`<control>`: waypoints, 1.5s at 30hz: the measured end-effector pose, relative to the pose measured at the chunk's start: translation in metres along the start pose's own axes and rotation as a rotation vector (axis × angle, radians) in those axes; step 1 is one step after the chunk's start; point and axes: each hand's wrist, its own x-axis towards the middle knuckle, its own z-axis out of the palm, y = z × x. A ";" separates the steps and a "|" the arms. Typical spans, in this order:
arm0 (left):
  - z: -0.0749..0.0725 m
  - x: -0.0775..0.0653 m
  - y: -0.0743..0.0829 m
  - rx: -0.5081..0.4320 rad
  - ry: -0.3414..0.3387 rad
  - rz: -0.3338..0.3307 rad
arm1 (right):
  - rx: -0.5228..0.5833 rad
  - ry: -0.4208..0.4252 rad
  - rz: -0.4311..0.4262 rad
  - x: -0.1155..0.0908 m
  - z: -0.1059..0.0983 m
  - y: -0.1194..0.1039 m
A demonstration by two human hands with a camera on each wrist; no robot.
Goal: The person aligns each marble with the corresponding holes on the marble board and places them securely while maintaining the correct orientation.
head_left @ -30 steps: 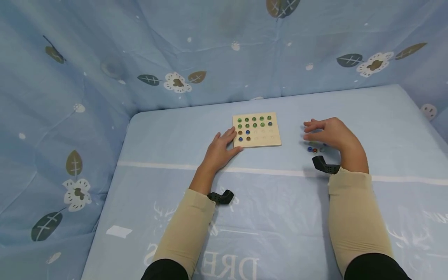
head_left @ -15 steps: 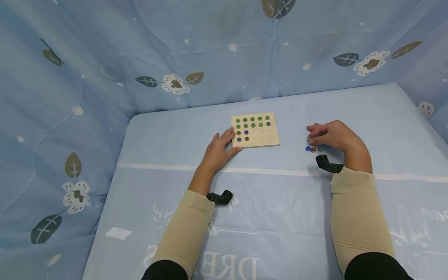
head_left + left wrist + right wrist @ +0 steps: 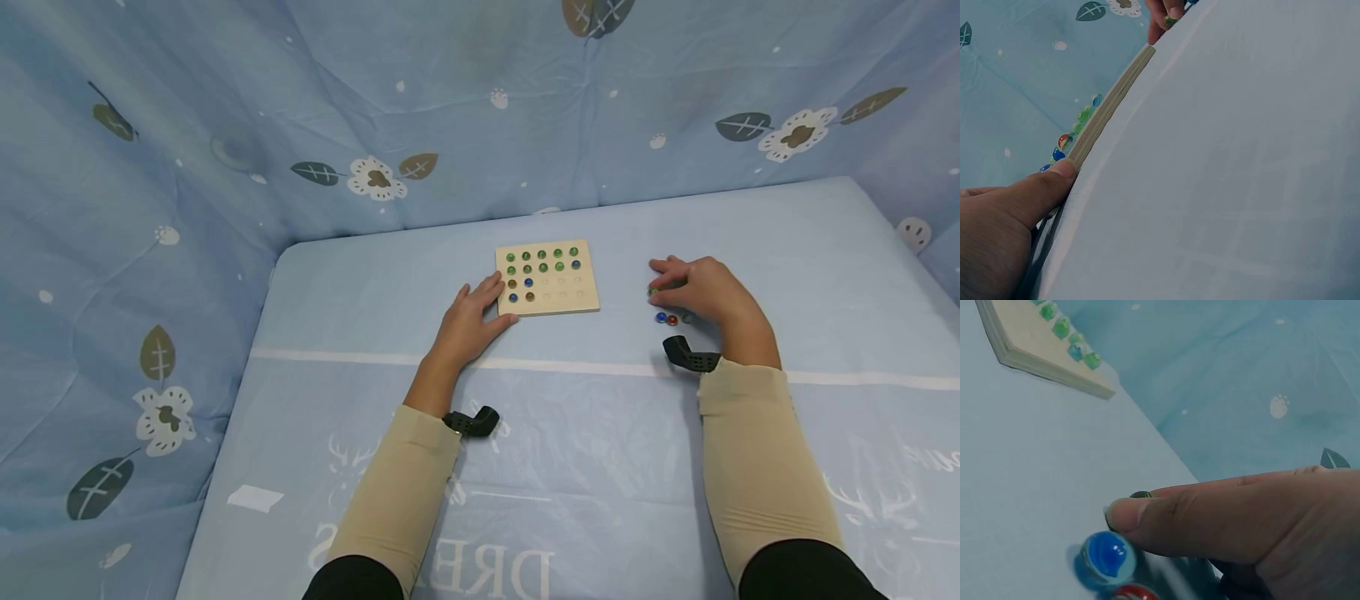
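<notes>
A pale wooden board [image 3: 562, 297] with rows of round hollows lies on the table; green, blue and amber marbles fill the back rows and the left of the front ones. My left hand [image 3: 468, 323] rests at its front-left corner, fingers spread along the left side; the left wrist view shows the thumb [image 3: 1054, 175] against the front edge. To the right, my right hand [image 3: 701, 287] pinches a green marble [image 3: 652, 292] between thumb and fingertips, mostly hidden in the right wrist view. Just below it lie a blue marble [image 3: 661, 317], a red marble [image 3: 672, 320] and a clear one [image 3: 686, 318].
The table [image 3: 585, 433] has a pale blue cover with a white stripe across it. A patterned blue curtain [image 3: 480, 133] hangs behind and to the left. A white patch [image 3: 255, 498] lies near the table's left edge.
My right hand has reached down by the loose marbles, taken hold of the green one and shifted a little left with it. The left hand stays at the board.
</notes>
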 end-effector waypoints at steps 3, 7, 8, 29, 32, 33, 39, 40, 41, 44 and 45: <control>-0.001 0.000 -0.001 0.006 0.005 0.000 | -0.008 0.004 0.008 0.003 0.003 -0.002; -0.001 0.000 -0.003 0.012 0.004 -0.006 | -0.018 0.034 0.004 0.006 0.007 -0.007; -0.001 0.000 -0.003 0.013 0.001 -0.010 | -0.026 0.049 0.001 0.006 0.008 -0.009; 0.001 0.003 -0.002 0.006 -0.018 -0.023 | -0.112 0.247 -0.280 0.034 0.076 -0.092; 0.002 0.004 0.000 0.005 -0.029 -0.029 | -0.153 0.236 -0.303 0.037 0.082 -0.094; 0.002 0.004 0.000 0.005 -0.032 -0.033 | -0.161 0.231 -0.306 0.038 0.083 -0.095; 0.001 0.003 0.000 0.008 -0.026 -0.025 | -0.202 0.191 -0.331 0.043 0.092 -0.098; 0.001 0.003 -0.001 0.010 -0.024 -0.021 | -0.205 0.187 -0.335 0.043 0.093 -0.099; 0.000 0.002 -0.001 0.009 -0.022 -0.018 | -0.206 0.182 -0.340 0.044 0.094 -0.100; -0.001 0.002 -0.002 0.010 -0.020 -0.013 | -0.213 0.175 -0.347 0.045 0.096 -0.101; -0.001 0.002 -0.002 0.010 -0.018 -0.011 | -0.216 0.173 -0.347 0.045 0.096 -0.102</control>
